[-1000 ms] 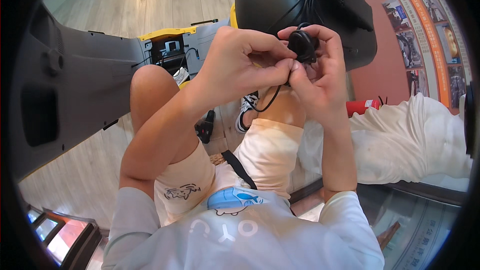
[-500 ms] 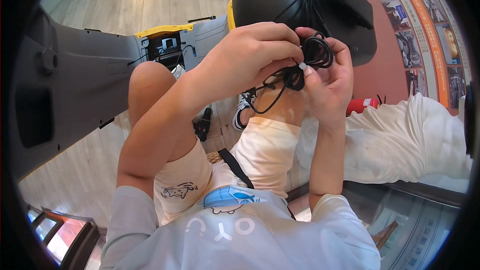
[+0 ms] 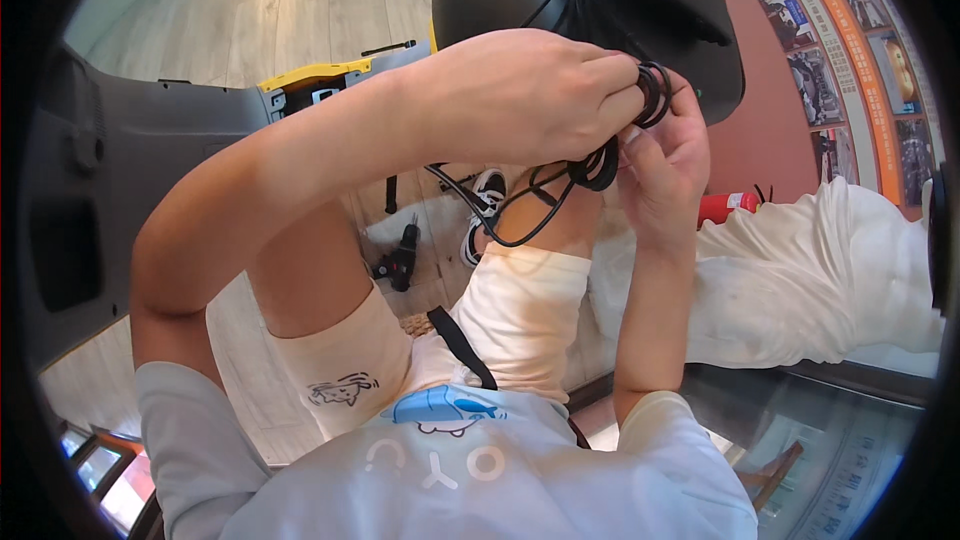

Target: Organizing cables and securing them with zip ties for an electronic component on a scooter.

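To the left of a black rounded casing (image 3: 500, 0) a grey moulded body (image 3: 180, 115) is seen. In the body's right end, an opening is edged by a yellow strip (image 3: 315, 74) and mostly hidden by the left forearm (image 3: 310, 135). White cloth (image 3: 790, 270) is draped to the casing's near right. At the casing's near side the two hands are raised close together: the left hand (image 3: 575, 100) is drawn in, fingers bent onto a black cable (image 3: 598, 170), its fingertips partly hidden; by the right hand (image 3: 668, 155), half curled, the cable is pinched. The coiled cable is held between the hands, loops showing above and below the fingers. Inside the opening a small pale bracket (image 3: 325, 95) is partly seen.
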`<control>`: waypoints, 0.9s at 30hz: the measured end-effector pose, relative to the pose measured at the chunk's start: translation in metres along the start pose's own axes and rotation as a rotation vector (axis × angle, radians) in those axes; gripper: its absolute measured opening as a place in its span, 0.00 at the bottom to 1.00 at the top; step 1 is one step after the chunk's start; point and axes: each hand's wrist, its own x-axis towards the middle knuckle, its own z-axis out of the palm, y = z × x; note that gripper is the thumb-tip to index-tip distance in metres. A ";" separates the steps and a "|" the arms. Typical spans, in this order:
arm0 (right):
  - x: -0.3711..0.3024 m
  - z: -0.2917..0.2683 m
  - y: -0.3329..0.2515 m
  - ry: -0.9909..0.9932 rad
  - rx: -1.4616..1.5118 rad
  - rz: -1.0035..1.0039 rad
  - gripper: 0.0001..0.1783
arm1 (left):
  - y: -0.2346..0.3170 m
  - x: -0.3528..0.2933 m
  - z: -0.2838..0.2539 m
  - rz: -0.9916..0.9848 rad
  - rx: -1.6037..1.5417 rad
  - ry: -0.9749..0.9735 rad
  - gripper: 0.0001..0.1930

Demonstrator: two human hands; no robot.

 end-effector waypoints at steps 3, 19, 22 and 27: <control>0.002 -0.001 0.002 0.025 0.009 -0.022 0.27 | -0.001 0.004 0.004 0.009 -0.012 -0.067 0.14; -0.031 -0.048 0.022 0.321 0.036 -0.203 0.21 | 0.012 0.086 0.034 0.261 0.064 -0.352 0.08; -0.036 -0.064 0.030 0.356 0.094 -0.219 0.21 | 0.012 0.097 0.045 0.284 0.000 -0.414 0.09; -0.042 -0.073 0.027 0.378 0.285 -0.196 0.20 | 0.013 0.105 0.058 0.233 -0.114 -0.453 0.11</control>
